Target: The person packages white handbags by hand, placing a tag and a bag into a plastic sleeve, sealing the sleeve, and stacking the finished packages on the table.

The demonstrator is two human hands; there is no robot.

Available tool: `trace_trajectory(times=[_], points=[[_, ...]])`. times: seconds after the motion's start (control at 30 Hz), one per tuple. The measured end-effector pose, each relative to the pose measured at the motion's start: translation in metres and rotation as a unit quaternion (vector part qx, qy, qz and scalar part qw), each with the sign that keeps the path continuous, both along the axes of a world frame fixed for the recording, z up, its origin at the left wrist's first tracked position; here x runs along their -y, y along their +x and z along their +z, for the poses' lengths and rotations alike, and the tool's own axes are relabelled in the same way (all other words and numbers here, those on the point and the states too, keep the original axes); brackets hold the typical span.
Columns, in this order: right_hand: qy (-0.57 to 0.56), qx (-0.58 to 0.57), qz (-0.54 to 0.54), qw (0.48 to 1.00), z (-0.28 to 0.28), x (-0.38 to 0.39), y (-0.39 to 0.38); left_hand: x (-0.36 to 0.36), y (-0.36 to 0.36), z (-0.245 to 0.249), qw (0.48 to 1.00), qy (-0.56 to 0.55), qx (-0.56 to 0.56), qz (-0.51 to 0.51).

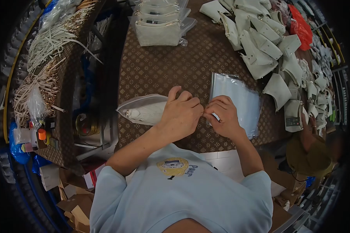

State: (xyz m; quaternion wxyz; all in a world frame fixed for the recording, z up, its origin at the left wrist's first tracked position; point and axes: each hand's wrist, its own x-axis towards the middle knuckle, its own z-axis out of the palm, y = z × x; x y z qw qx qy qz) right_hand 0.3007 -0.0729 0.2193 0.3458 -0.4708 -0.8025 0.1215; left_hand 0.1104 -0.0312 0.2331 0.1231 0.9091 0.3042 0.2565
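On the patterned brown cloth of the table [159, 70], a pale pouch [147, 113] lies inside a clear plastic bag [138, 101]. My left hand [181, 112] rests over the right end of this bag, its fingers bent and pressed together. Touching its fingertips is my right hand [224, 116], closed in a pinch. What the two hands hold between them is too small to make out. Just behind my right hand lies a stack of clear plastic bags [237, 91].
Bagged pouches [158, 33] stand in a row at the back. White pouches [260, 42] are heaped at the right, near a red plastic bag [300, 29]. Straps [52, 48] cover a side table at the left. Another person's arm [308, 136] shows at the far right.
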Motion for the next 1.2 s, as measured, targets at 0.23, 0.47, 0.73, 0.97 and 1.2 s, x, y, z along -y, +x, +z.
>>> trace_trajectory(times=[0.23, 0.47, 0.73, 0.97, 1.2], points=[[-0.012, 0.006, -0.027, 1.000, 0.002, 0.001, 0.009, -0.012, -0.054, 0.002, 0.994, 0.074, -0.073, 0.032], [-0.028, 0.020, -0.024, 0.999, 0.004, 0.005, 0.007, -0.014, -0.083, 0.004, 0.985, 0.106, -0.132, 0.040], [-0.058, 0.004, -0.033, 0.998, 0.000, 0.013, 0.014, -0.027, -0.129, 0.019, 0.975, 0.139, -0.146, 0.094], [-0.345, -0.204, 0.154, 0.903, 0.000, 0.009, 0.028, -0.008, -0.150, -0.010, 0.978, 0.048, 0.059, 0.196], [-0.631, -0.374, -0.013, 0.679, -0.120, -0.032, -0.058, 0.066, -0.078, -0.089, 0.793, -0.303, 0.466, 0.250]])
